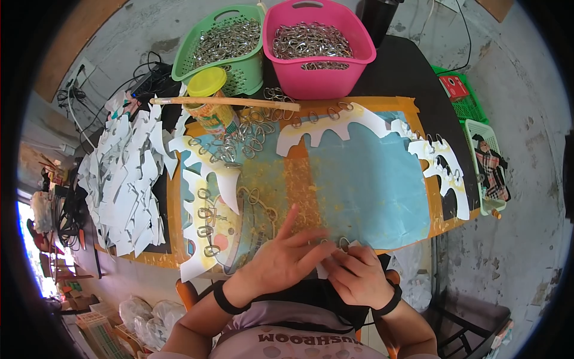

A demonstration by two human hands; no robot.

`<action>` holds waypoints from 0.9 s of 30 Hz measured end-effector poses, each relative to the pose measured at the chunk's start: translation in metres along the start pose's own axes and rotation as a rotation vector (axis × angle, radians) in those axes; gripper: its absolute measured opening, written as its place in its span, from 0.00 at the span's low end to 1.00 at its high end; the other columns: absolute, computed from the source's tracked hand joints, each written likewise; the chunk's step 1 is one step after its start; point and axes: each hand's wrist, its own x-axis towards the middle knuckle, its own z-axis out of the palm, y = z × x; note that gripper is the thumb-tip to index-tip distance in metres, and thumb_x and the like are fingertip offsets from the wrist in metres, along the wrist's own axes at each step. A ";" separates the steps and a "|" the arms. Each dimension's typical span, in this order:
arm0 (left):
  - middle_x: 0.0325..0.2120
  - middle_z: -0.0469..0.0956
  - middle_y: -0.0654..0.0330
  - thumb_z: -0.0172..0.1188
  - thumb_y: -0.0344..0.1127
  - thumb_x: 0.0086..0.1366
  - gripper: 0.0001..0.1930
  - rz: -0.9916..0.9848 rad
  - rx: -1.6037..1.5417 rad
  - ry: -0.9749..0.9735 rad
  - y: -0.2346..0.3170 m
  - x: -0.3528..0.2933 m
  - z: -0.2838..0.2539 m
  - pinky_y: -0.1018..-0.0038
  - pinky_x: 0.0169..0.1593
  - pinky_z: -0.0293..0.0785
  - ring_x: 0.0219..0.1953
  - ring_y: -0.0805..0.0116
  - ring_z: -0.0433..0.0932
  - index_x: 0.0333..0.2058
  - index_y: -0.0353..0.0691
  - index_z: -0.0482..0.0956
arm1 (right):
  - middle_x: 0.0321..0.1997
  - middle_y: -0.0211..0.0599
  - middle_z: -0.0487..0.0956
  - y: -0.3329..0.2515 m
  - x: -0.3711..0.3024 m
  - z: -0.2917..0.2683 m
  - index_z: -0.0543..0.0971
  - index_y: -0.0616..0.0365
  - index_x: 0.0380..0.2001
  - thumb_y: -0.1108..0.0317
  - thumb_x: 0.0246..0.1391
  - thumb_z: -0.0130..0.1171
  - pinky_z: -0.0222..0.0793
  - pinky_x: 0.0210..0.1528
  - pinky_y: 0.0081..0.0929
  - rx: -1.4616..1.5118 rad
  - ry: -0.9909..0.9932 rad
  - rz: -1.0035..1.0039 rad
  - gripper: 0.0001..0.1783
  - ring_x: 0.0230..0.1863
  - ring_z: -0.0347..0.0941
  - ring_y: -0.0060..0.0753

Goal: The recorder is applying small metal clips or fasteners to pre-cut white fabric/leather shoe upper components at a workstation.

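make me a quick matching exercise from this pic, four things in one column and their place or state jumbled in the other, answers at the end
Column one
1. pink basket
2. wooden stick
3. pile of white cut pieces
4. left hand

Column two
A. heaped at the left end of the table
B. spread open by the table's near edge
C. filled with metal rings, at the far side
D. crossing the jar just below its yellow lid, as seen here

Pairs: 1-C, 2-D, 3-A, 4-B
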 end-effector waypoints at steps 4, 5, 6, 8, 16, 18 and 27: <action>0.35 0.78 0.58 0.58 0.28 0.54 0.15 0.045 0.100 0.038 0.006 -0.010 0.004 0.38 0.66 0.50 0.50 0.63 0.75 0.42 0.37 0.73 | 0.46 0.29 0.77 -0.001 0.000 -0.001 0.80 0.54 0.43 0.67 0.41 0.63 0.67 0.43 0.31 0.012 0.024 0.046 0.20 0.43 0.68 0.34; 0.34 0.77 0.58 0.58 0.28 0.53 0.13 0.062 0.131 0.035 0.007 -0.015 0.006 0.39 0.66 0.51 0.49 0.62 0.75 0.40 0.36 0.73 | 0.46 0.30 0.78 -0.001 0.001 -0.002 0.80 0.55 0.43 0.67 0.41 0.63 0.67 0.43 0.31 0.005 0.025 0.046 0.21 0.43 0.68 0.34; 0.34 0.77 0.58 0.58 0.28 0.53 0.13 0.065 0.129 0.033 0.007 -0.019 0.008 0.39 0.66 0.51 0.49 0.62 0.75 0.40 0.36 0.73 | 0.46 0.30 0.78 -0.002 0.001 -0.003 0.80 0.55 0.43 0.67 0.41 0.63 0.67 0.43 0.31 0.004 0.027 0.049 0.21 0.43 0.68 0.34; 0.33 0.77 0.65 0.63 0.23 0.53 0.14 0.040 0.151 0.083 0.006 -0.025 0.013 0.41 0.67 0.46 0.42 0.65 0.77 0.39 0.37 0.73 | 0.46 0.29 0.78 -0.002 0.002 -0.004 0.80 0.55 0.44 0.68 0.41 0.63 0.67 0.43 0.31 0.012 0.015 0.049 0.21 0.43 0.69 0.33; 0.33 0.77 0.59 0.57 0.28 0.54 0.10 -0.051 0.165 0.110 0.010 -0.024 0.019 0.40 0.67 0.45 0.47 0.64 0.75 0.37 0.36 0.74 | 0.44 0.35 0.79 -0.001 0.001 0.000 0.81 0.59 0.38 0.71 0.38 0.63 0.69 0.43 0.32 0.037 0.055 0.042 0.18 0.39 0.70 0.39; 0.33 0.77 0.60 0.57 0.28 0.55 0.10 -0.082 0.159 0.118 0.014 -0.022 0.017 0.41 0.67 0.44 0.47 0.65 0.75 0.38 0.36 0.74 | 0.44 0.35 0.79 -0.002 -0.001 0.000 0.81 0.60 0.37 0.71 0.37 0.63 0.69 0.42 0.32 0.053 0.052 0.037 0.17 0.39 0.71 0.39; 0.40 0.78 0.61 0.61 0.33 0.50 0.19 -0.054 0.350 0.044 0.029 -0.038 0.027 0.41 0.68 0.33 0.52 0.63 0.73 0.43 0.38 0.80 | 0.47 0.33 0.78 0.000 -0.002 0.003 0.81 0.59 0.31 0.69 0.34 0.64 0.67 0.42 0.31 -0.015 0.035 -0.044 0.14 0.43 0.69 0.35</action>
